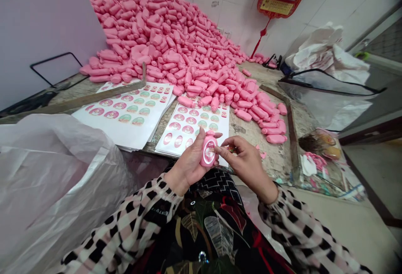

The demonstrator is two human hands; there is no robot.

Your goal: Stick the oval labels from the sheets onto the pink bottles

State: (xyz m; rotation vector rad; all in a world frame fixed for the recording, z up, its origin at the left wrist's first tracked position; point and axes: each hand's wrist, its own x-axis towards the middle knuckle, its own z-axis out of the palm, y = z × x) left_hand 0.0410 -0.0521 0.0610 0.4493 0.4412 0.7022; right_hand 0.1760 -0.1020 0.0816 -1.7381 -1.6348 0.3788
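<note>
My left hand (189, 166) is closed around a small pink bottle (205, 161), held upright in front of my lap. An oval pink-and-white sticker (209, 151) lies on the bottle's front. My right hand (246, 163) is beside it, fingers curled in a pinch with the thumb tip at the sticker's edge. Something thin and small shows between those fingers, too small to name. Just beyond my hands lies a sheet of stickers (196, 120) with pink and green labels. A second stack of sticker sheets (125, 112) is to its left.
A large heap of pink bottles (163, 31) rises against the wall and spills onto the table. Wooden strips (292, 131) edge the work area. Plastic bags (56, 182) stand at the left, and a clear bag (326, 94) at the right. Scraps (314, 163) lie at the right corner.
</note>
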